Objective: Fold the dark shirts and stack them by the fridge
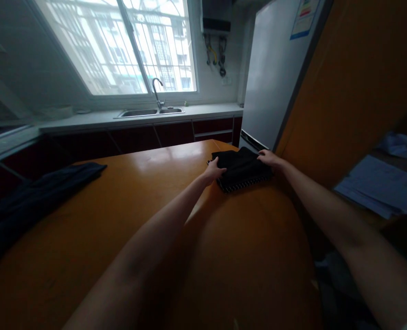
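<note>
A folded black garment (242, 161) lies near the far right end of the wooden table, on top of dark folded cloth with a white-patterned edge (246, 185). My left hand (214, 170) grips its left side, thumb on top and the other fingers partly hidden at the edge. At the opposite side, my right hand (268, 158) has its fingers closed on the black garment's far right corner. A dark blue garment (48, 192) is spread along the table's left edge, apart from both hands.
The glossy wooden table (148, 192) has a curved right edge. Beyond it runs a white counter with a double sink (144, 112) and tap (158, 94) under a barred window. A fridge (275, 64) and wooden panel stand close on the right, with papers (378, 183) on a shelf.
</note>
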